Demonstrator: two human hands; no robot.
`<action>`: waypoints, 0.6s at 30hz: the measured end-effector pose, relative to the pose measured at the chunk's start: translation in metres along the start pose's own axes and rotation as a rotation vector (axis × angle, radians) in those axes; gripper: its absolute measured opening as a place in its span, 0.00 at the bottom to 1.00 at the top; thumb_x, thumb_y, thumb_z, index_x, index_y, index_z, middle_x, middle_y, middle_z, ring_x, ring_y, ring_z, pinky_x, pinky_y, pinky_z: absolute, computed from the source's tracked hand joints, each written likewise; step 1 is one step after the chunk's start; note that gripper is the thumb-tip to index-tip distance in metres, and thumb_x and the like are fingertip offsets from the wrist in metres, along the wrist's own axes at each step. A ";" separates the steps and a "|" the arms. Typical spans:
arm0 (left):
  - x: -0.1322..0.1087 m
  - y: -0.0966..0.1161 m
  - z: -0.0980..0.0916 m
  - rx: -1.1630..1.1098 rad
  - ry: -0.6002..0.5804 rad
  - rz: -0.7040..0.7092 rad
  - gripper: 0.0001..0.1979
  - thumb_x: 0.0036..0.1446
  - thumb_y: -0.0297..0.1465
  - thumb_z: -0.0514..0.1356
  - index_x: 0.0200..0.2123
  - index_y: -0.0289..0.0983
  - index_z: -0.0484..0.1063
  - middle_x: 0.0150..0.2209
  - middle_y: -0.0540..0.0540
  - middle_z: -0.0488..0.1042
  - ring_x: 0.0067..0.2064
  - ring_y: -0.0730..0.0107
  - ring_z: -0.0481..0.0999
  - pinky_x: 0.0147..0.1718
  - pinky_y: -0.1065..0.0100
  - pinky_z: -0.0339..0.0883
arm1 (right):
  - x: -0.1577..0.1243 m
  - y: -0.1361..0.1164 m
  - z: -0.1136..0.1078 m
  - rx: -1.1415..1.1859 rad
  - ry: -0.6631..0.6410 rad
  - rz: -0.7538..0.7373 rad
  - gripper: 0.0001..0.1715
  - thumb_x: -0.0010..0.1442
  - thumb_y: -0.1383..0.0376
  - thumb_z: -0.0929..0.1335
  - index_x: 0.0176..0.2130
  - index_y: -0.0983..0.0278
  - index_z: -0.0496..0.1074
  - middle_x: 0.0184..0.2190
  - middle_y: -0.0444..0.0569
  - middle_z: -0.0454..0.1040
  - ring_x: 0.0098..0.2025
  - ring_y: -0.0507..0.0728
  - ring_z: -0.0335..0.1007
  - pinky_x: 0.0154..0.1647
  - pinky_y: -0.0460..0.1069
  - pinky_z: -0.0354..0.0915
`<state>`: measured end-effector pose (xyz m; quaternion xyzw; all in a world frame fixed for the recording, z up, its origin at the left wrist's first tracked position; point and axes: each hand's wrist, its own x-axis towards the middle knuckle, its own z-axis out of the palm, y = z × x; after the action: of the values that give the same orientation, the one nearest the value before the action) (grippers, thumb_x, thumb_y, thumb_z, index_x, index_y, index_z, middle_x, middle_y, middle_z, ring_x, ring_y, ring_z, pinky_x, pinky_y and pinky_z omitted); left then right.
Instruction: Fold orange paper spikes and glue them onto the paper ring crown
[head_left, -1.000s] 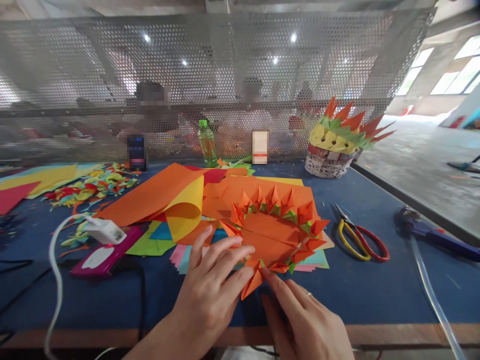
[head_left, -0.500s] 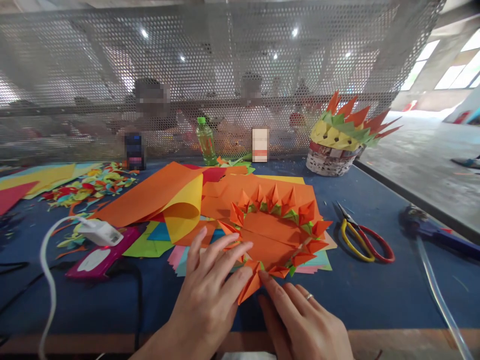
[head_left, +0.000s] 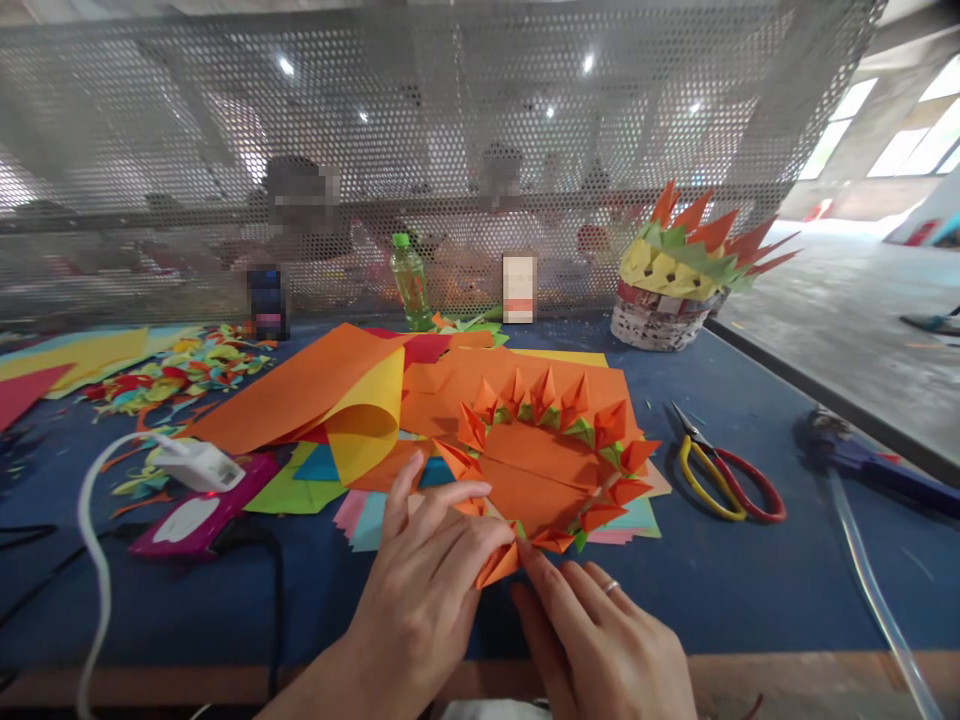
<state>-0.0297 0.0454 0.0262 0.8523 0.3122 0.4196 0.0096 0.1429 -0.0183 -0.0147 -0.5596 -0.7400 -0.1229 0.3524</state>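
An orange and green folded-paper ring [head_left: 611, 425] with pointed petals lies over sheets of coloured paper in front of me. My left hand [head_left: 431, 560] pinches an orange petal at the ring's near edge between thumb and index finger, its other fingers loosely bent above the ring. Against the same petal, from the right, my right hand [head_left: 604, 625] presses its index fingertip; a ring shows on one finger. The right thumb is partly hidden under the hand. Orange paper sheets [head_left: 442, 395] and a curled yellow sheet [head_left: 367, 415] lie behind and to the left.
Scissors [head_left: 720, 470] with red and yellow handles lie right, near a glue gun [head_left: 870, 460]. A paper basket [head_left: 652, 315], a green-capped bottle [head_left: 409, 285] and paper scraps [head_left: 187, 370] stand or lie farther back. A white charger [head_left: 199, 465] sits on a magenta power strip [head_left: 180, 520].
My left index finger has bent down onto the near petal, which now lies lower and is more covered. My right hand stays against it, shifted slightly left.
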 end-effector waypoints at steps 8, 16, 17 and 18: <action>0.002 0.000 -0.003 0.021 -0.037 0.015 0.17 0.68 0.20 0.54 0.53 0.43 0.75 0.43 0.52 0.83 0.56 0.65 0.75 0.73 0.43 0.34 | 0.006 0.002 -0.001 -0.018 0.034 -0.022 0.17 0.70 0.69 0.61 0.50 0.63 0.77 0.32 0.48 0.81 0.35 0.54 0.79 0.37 0.45 0.73; 0.002 -0.007 -0.002 0.038 -0.042 0.084 0.14 0.71 0.27 0.52 0.44 0.44 0.79 0.40 0.54 0.83 0.54 0.62 0.74 0.73 0.43 0.32 | 0.007 0.002 -0.003 -0.032 -0.005 -0.052 0.20 0.69 0.71 0.60 0.51 0.64 0.77 0.33 0.48 0.80 0.34 0.54 0.78 0.34 0.46 0.72; 0.002 -0.007 -0.003 0.040 -0.053 0.090 0.14 0.71 0.26 0.52 0.43 0.44 0.79 0.40 0.54 0.82 0.54 0.62 0.74 0.73 0.44 0.32 | 0.007 0.003 -0.003 -0.035 -0.006 -0.055 0.19 0.69 0.71 0.60 0.51 0.64 0.77 0.33 0.49 0.80 0.34 0.54 0.79 0.35 0.46 0.72; 0.002 -0.008 -0.004 0.042 -0.070 0.096 0.14 0.70 0.25 0.53 0.43 0.43 0.78 0.40 0.53 0.82 0.55 0.63 0.74 0.73 0.45 0.32 | 0.007 0.004 -0.003 -0.037 -0.006 -0.061 0.19 0.69 0.71 0.60 0.52 0.64 0.77 0.33 0.49 0.80 0.34 0.54 0.79 0.36 0.46 0.73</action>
<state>-0.0354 0.0519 0.0279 0.8804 0.2793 0.3829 -0.0174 0.1465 -0.0131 -0.0085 -0.5434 -0.7554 -0.1458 0.3359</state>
